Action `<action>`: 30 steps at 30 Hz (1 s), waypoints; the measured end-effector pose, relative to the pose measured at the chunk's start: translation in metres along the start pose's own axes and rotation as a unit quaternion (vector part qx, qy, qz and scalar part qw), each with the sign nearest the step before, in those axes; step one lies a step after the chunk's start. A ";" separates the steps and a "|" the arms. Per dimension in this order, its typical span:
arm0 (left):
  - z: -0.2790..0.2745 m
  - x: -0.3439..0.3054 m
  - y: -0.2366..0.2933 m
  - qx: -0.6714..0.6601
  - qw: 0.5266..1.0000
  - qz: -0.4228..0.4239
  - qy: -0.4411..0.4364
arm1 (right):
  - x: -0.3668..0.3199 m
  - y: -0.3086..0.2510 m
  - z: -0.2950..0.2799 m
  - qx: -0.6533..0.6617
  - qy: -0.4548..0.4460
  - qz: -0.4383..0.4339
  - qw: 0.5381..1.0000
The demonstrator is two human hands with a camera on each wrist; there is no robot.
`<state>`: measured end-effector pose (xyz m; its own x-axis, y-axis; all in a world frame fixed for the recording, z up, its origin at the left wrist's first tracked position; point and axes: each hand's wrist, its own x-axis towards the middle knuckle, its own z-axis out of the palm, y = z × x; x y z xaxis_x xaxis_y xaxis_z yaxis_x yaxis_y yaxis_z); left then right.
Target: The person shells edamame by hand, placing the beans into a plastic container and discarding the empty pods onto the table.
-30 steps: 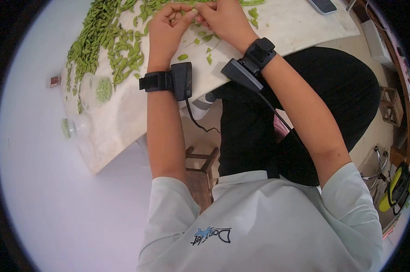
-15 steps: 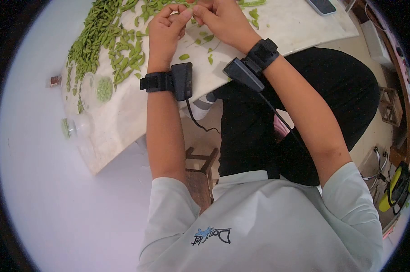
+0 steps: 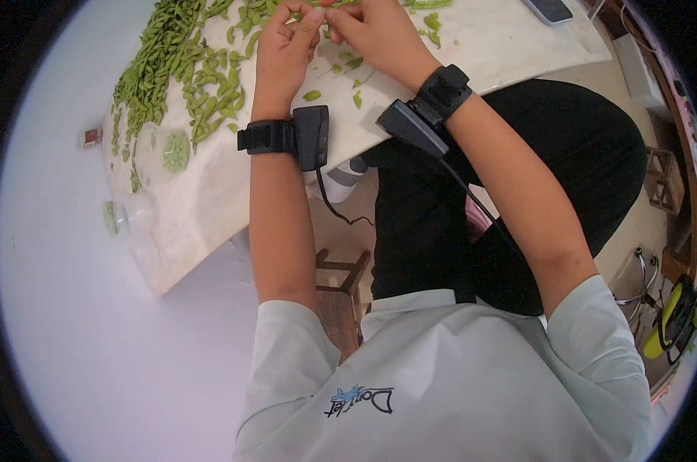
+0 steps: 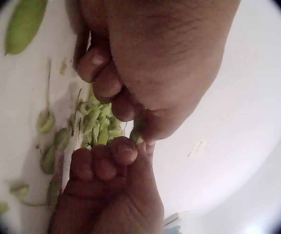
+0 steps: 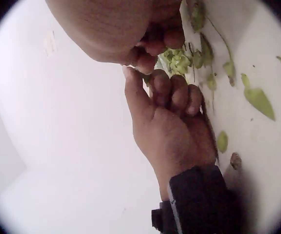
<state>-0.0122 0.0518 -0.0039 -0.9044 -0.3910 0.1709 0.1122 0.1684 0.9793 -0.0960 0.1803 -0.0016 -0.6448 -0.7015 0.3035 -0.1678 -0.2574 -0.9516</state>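
Observation:
My left hand (image 3: pixel 281 61) and right hand (image 3: pixel 387 38) meet at the fingertips over the far part of the table. Between them is a small green soybean pod (image 4: pixel 139 126), pinched by thumb and fingers of both hands. In the left wrist view it spans the short gap between the fingertips, with its ends covered. The right wrist view shows the other fingers of both hands curled in. Beyond the hands lies a pile of light green pods (image 4: pixel 100 127). Loose pods (image 3: pixel 210 108) are scattered left of my left hand.
A large heap of pods (image 3: pixel 152 81) covers the table's left side. Nearer stands a clear cup with shelled beans (image 3: pixel 177 152), beside another clear plastic container (image 3: pixel 138 209) at the edge. Leafy scraps (image 3: pixel 312 96) dot the near tabletop. A phone (image 3: pixel 550 10) lies at the right.
The joined fingertips have shifted slightly away from my body and to the left. My right thumb has moved, and the pod shows less between the hands in the head view.

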 end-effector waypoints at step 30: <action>-0.242 -0.086 0.084 0.356 0.861 -0.127 0.340 | -0.007 -0.010 -0.009 0.005 0.080 0.067 0.995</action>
<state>0.1741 -0.1191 0.0903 -0.3856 -0.8958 0.2211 -0.5534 0.4163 0.7214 -0.0962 0.1939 0.0056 -0.7711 -0.6158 0.1621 -0.0653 -0.1768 -0.9821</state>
